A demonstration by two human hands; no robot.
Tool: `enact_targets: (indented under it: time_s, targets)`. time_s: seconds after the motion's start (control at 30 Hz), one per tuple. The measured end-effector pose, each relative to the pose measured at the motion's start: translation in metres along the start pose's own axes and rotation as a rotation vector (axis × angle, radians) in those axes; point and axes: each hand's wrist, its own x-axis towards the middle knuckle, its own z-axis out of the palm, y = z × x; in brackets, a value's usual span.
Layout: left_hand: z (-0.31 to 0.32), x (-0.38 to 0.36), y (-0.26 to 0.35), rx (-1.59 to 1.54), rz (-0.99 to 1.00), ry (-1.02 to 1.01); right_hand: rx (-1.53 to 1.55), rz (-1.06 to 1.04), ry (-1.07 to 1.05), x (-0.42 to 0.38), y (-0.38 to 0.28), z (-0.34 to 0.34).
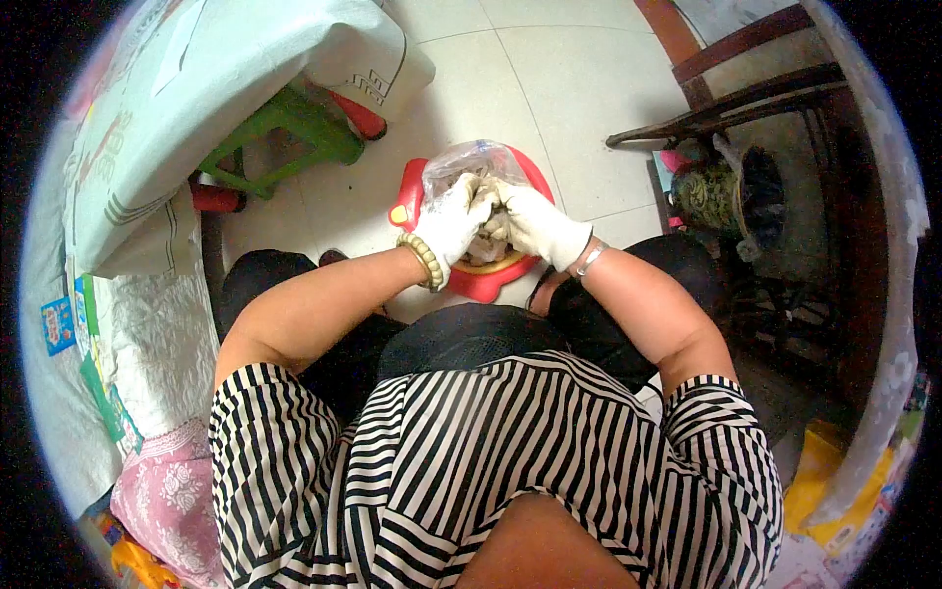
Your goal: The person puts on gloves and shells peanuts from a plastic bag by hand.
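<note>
Both my hands wear white gloves and meet over a clear plastic bag [478,154] that lines a round red tub or seat [530,169]. My left hand [453,224] has its fingers bent inward, with a beaded bracelet at the wrist. From the other side my right hand [538,222] comes in, its fingertips curled close to the left ones. Small pale brown lumps [495,228] lie in the bag beneath and between the hands. Whatever the fingertips pinch is too small and hidden to name.
A cloth-covered table [235,59] stands at upper left, with a green stool [294,137] under it. Along the right are a dark wooden rack [756,108] and a patterned container [708,196]. Pale floor tiles [549,79] stretch ahead; a pink cloth [172,491] hangs at lower left.
</note>
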Motion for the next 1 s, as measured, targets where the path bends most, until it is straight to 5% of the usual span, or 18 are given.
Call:
enact_targets:
  time_s: [0.17,0.37,0.43,0.57,0.83,1.0]
  targets:
    - [0.008,-0.001,-0.013,0.141,0.04,0.029,-0.076,-0.02,0.196,-0.006,0.009,0.016]
    - [0.012,0.015,-0.025,-0.161,-0.091,0.054,-0.106,-0.014,0.373,-0.018,-0.006,0.036]
    - [0.015,0.03,-0.049,-0.42,-0.043,0.098,-0.066,-0.043,0.319,-0.014,-0.008,0.023]
    - [-0.004,0.019,-0.011,-0.921,-0.302,-0.124,0.059,-0.12,0.13,-0.006,-0.005,0.004]
    - [-0.011,0.018,-0.016,-1.027,-0.383,-0.101,0.033,-0.138,0.11,0.002,-0.003,-0.009]
    - [-0.017,0.02,-0.018,-1.016,-0.409,-0.267,0.005,-0.175,0.18,-0.006,-0.008,0.012]
